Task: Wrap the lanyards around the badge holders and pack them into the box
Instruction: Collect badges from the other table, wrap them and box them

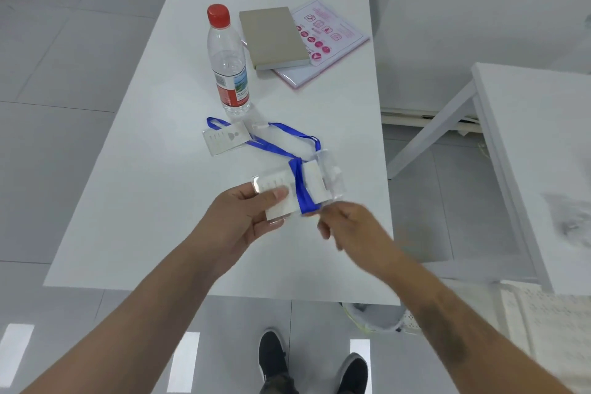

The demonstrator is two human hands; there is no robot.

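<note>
So rn the left hand [246, 217] grips a clear badge holder [281, 193] above the near end of the white table [134, 201], thumb pressed flat on its face, other fingers curled under. Blue lanyard [302, 185] already has a few turns round the holder's middle, w/ the rest trailing off toward the water bottle [227, 61]. Right hand [348, 227] is blurry; looks like it's pinching the strap at the holder's lower right edge, but can't tell for sure.

Tips for this step imo: keep the thumb clamped on the card so it doesn't spin, pull each turn snug, stack turns side by side, not crossed. Feed slack slowly, bc the loose strap runs right by a second badge holder [225, 137] lying just in front of the bottle and could drag it.

Tuck the tail end under a wrap or it'll unravel when packed. No obvious open box near the bottle; the tan box [271, 35] behind it may be it, lid looks shut tho.
</note>
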